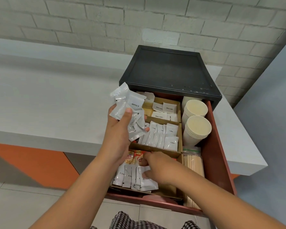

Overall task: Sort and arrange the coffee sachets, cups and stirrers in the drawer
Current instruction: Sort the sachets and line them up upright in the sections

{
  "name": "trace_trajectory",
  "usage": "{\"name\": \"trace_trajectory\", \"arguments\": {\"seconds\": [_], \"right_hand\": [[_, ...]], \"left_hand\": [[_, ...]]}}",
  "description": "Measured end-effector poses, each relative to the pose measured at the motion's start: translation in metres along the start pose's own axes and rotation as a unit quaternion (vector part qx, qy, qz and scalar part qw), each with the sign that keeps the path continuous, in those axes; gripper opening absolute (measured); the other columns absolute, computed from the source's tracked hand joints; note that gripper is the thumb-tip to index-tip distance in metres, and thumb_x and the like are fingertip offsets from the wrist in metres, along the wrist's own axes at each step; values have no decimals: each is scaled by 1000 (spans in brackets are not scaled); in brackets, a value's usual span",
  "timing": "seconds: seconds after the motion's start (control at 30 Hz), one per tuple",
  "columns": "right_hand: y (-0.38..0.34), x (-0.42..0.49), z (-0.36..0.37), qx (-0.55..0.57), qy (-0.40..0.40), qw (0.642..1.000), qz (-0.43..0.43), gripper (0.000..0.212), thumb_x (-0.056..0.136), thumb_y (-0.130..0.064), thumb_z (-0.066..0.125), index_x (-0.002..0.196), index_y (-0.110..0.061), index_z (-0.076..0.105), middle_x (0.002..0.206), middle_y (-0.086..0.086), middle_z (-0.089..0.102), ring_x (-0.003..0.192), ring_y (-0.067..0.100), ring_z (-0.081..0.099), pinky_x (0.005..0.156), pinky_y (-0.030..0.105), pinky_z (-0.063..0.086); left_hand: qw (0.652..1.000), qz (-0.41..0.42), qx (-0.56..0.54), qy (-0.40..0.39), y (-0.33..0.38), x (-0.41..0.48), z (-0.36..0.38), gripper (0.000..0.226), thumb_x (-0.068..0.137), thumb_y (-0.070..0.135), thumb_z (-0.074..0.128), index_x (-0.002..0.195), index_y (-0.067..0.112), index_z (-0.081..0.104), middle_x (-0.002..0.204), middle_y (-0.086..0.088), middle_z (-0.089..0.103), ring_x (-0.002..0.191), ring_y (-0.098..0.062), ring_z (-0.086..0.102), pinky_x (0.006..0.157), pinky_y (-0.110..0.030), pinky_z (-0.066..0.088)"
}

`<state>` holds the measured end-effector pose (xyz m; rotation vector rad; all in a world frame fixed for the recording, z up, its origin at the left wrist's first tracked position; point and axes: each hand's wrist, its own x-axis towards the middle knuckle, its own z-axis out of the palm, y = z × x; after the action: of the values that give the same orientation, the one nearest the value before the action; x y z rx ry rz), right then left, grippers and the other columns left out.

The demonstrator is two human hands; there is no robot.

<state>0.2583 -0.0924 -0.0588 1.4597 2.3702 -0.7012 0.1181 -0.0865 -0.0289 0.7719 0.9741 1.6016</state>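
White cream sachets [135, 104] in left fingers' [128, 111] grip; right fingers [149, 156] apparently pinching another in drawer [216, 146].

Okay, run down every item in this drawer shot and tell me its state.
Drawer, pulled open.
Left hand, gripping the sachet bunch.
Right hand, touching the front-compartment cream sachets; grip unclear.
Cups, two nested stacks, tilted.
Stirrers, bagged, lying flat.
Coffee sachets, standing in rows.
Sugar sachets, in the back compartment.
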Motion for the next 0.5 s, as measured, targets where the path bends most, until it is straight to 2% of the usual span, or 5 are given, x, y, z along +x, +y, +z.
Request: {"name": "trace_trajectory", "arguments": {"seconds": [0.13,0.27,0.37,0.5], "right_hand": [[-1,-3,2,-95,57,994,-23,42,91,-39,61,125,-14,56,120,9,52,109,30,53,84,36,45],[2,-4,6,-88,81,992,-33,31,92,-32,61,115,-11,62,114,12,59,103,29,57,77,33,46],[4,-3,8,-74,85,993,-47,28,92,-29,60,115,-12,59,111,12,61,100,28,59,70,30,41],[7,-2,5,-49,65,994,-69,45,85,-29,69,125,-18,53,117,5,53,104,26,56,77,31,44]], "left_hand": [[1000,5,3,-3,2,0,1,41,100,24,52,139,24,44,127,-9,63,106,-26,69,71,-44,61],[1000,2,-4,-2,2,0,1,39,100,22,52,138,24,45,126,-8,64,104,-24,70,70,-43,60],[1000,-5,1,-2,2,1,1,41,99,24,53,140,25,44,128,-9,63,107,-26,69,72,-45,61],[1000,-6,-1,-4,3,0,1,40,101,23,52,139,24,44,128,-10,64,109,-28,68,73,-46,61]]}}
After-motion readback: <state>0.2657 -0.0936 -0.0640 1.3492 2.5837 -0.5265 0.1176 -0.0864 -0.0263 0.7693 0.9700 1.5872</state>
